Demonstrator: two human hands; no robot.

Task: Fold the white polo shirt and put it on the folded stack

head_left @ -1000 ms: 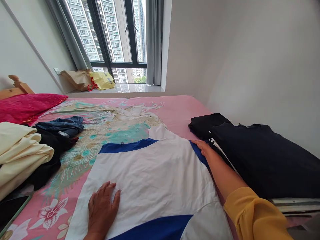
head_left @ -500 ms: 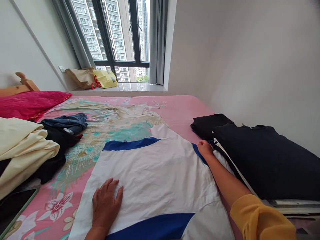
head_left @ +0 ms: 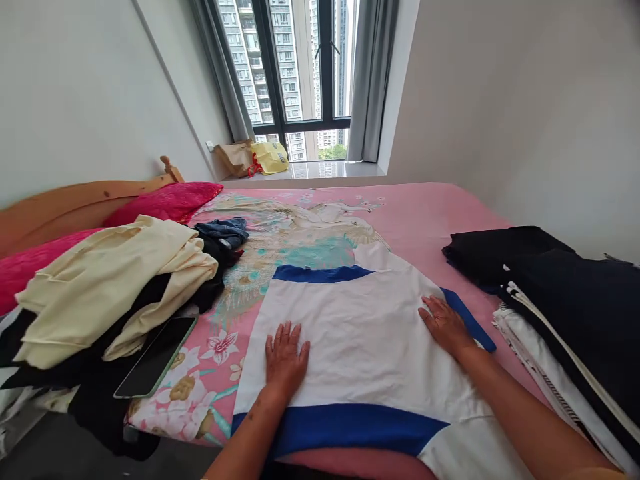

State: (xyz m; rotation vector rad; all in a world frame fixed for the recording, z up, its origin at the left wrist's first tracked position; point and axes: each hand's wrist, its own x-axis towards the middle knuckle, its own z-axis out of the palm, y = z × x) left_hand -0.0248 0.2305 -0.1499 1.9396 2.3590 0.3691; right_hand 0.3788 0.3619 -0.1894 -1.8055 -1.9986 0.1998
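The right hand (head_left: 444,327) has apparently let go of the blue panel (head_left: 467,319), which now lies spread outward; its grip, like that of the left hand (head_left: 287,360), is flat and holds nothing. Beneath both lies the white-and-blue top (head_left: 350,333), at the bed's (head_left: 425,217) near edge; folded dark clothes (head_left: 575,300) are toward the right edge, a window (head_left: 300,73) beyond the far one.

I look across a bed (head_left: 425,213) with a pink flowered sheet (head_left: 320,233) toward a far window (head_left: 293,80) in a dark frame (head_left: 325,80). Daylight comes through it, and I can see tall buildings (head_left: 287,67) outside. A grey curtain (head_left: 223,70) hangs at its left, another at its right, with a pale, shiny sill (head_left: 340,170) below. I see plain pale walls (head_left: 500,100), a wooden headboard (head_left: 65,203) at left and grey floor (head_left: 50,450) near left.
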